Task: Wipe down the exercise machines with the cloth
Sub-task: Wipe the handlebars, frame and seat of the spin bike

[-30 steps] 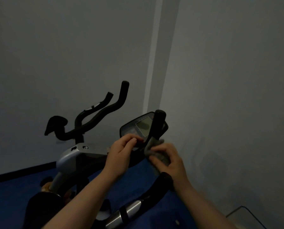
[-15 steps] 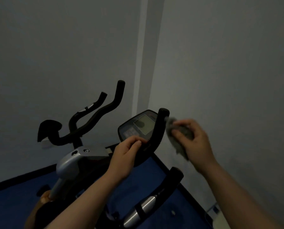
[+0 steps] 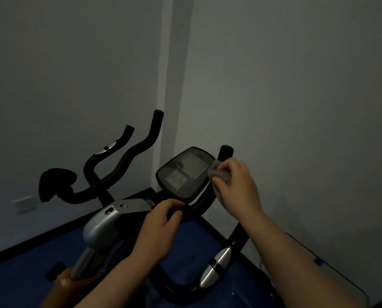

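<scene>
An exercise bike stands in front of me, with a black console (image 3: 185,174) showing a grey screen and a keypad. My right hand (image 3: 238,185) grips a grey cloth (image 3: 218,174) against the right edge of the console, just below the tip of an upright black handlebar (image 3: 226,151). My left hand (image 3: 163,221) curls round the black bar under the console. Lower down, the near handlebar carries a silver grip sensor (image 3: 216,265).
A second bike's black handlebars (image 3: 123,165) and grey housing (image 3: 105,221) stand to the left. Grey walls meet in a corner close behind. Blue floor (image 3: 19,281) lies below. A thin black frame (image 3: 332,270) runs along the right wall.
My right hand with the cloth went up from the lower handlebar to its top, then across to the console's right edge. My left hand kept its hold under the console.
</scene>
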{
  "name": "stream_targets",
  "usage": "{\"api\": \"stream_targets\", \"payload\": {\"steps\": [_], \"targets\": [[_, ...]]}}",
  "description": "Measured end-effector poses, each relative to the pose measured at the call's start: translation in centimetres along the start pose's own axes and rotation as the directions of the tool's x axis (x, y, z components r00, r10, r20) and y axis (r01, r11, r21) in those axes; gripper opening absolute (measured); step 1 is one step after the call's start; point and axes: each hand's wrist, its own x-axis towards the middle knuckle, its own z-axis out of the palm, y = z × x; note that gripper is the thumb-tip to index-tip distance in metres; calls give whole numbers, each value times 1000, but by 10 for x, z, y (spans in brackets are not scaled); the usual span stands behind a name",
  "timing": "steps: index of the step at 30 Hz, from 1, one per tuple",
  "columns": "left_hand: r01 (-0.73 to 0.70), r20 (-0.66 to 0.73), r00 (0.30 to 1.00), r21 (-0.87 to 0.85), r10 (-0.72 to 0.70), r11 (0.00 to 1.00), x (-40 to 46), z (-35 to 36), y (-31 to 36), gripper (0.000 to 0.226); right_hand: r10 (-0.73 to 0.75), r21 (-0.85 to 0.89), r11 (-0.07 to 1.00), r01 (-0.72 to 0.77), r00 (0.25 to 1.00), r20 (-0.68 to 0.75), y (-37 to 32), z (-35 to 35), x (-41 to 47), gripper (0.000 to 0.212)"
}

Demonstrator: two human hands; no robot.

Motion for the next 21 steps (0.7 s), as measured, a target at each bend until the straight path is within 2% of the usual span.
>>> {"api": "stream_targets", "payload": {"steps": [2, 3, 5, 8, 9, 13, 14, 18, 19, 21], "targets": [[16, 3, 1000, 5, -16, 1000, -11, -10, -9, 30, -27, -219, 974, 54, 992, 121, -4, 21, -21, 11], [22, 15, 1000, 0, -22, 1000, -15, -16, -11, 32, -36, -259, 962, 84, 982, 184, -6, 24, -27, 11], [28, 65, 997, 27, -30, 999, -20, -26, -13, 36, -24, -202, 977, 66, 979, 203, -13, 19, -23, 12], [-13, 150, 989, 119, -5, 993, -28, -34, -18, 46, 52, -202, 978, -50, 999, 6, -18, 17, -12, 15], [-20, 153, 988, 146, -2, 989, -30, -36, -18, 48, 80, -217, 973, -80, 997, -8, -20, 22, -17, 17], [-53, 111, 994, 281, 23, 958, -37, -41, -18, 50, 45, -258, 966, 17, 971, 234, -29, 34, -37, 21], [-65, 109, 993, 310, 33, 949, -37, -39, -19, 51, 39, -250, 968, 24, 969, 244, -30, 28, -30, 21], [-76, 92, 995, 329, 48, 941, -35, -34, -22, 50, 119, -197, 973, -122, 993, -23, -27, 14, -9, 23], [-67, 83, 996, 315, 43, 947, -34, -35, -22, 49, 150, -193, 969, -154, 988, -34, -30, 23, -17, 23], [-59, 73, 997, 268, 41, 962, -34, -36, -21, 46, 152, -179, 973, -144, 988, 32, -35, 47, -44, 22]]}}
